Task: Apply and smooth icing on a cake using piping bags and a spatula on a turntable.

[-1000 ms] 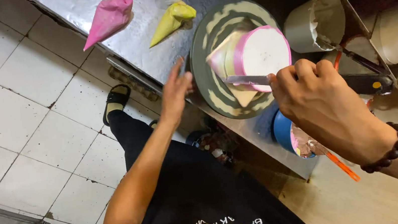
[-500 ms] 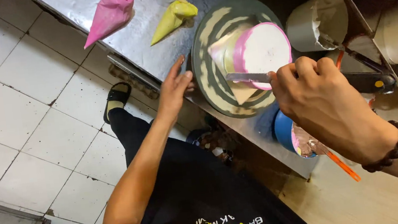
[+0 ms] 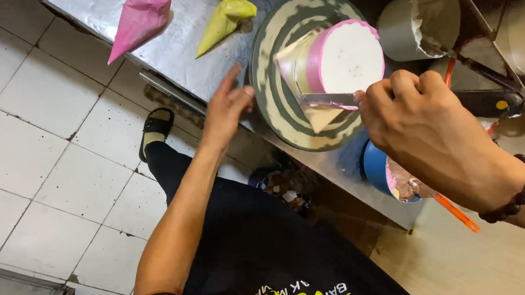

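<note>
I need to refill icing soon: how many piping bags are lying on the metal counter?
2. A pink piping bag lies at the counter's far end, and a yellow-green piping bag lies beside it, nearer the turntable. Others may be out of frame.

Pink piping bag [image 3: 141,19] and yellow piping bag [image 3: 224,23] lying near the steel counter's [image 3: 191,53] front edge. Grey tub [image 3: 421,28] toward the far side. Blue bucket [image 3: 377,168] below the counter edge.

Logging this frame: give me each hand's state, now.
Left hand: open, fingertips on the turntable edge.
Right hand: closed on the scraper against the cake.
</note>
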